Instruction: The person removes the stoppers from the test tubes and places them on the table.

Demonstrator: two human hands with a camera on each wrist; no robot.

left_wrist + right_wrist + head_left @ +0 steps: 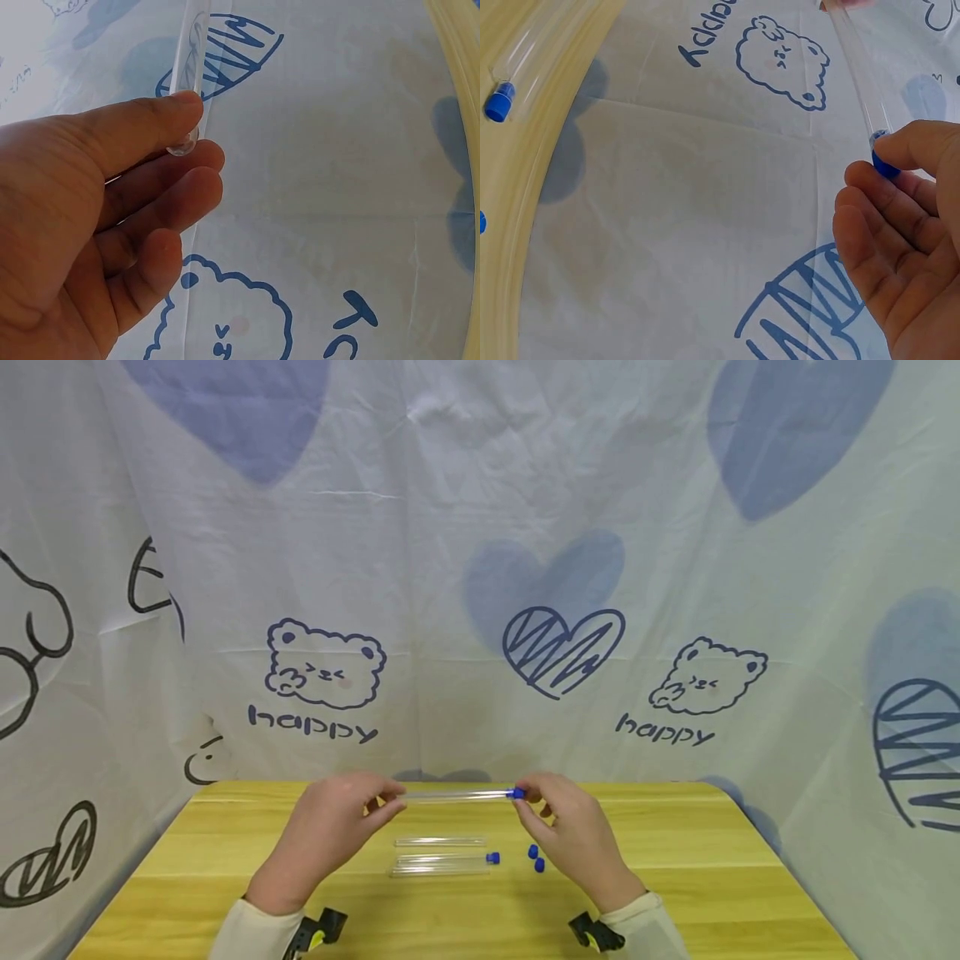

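Observation:
A clear test tube (457,795) is held level above the table between both hands. My left hand (341,818) pinches its rounded end between thumb and fingers, as the left wrist view shows at the tube's tip (182,142). At the other end, my right hand (570,827) pinches the blue cap (515,793), which sits on the tube's mouth. In the right wrist view the cap (886,163) shows between thumb and forefinger.
Several clear tubes (440,841) lie on the yellow wood-grain table (300,918) below the hands, one with a blue cap (492,858). Two loose blue caps (533,852) lie to their right. A white printed cloth (450,710) hangs behind the table and at both sides.

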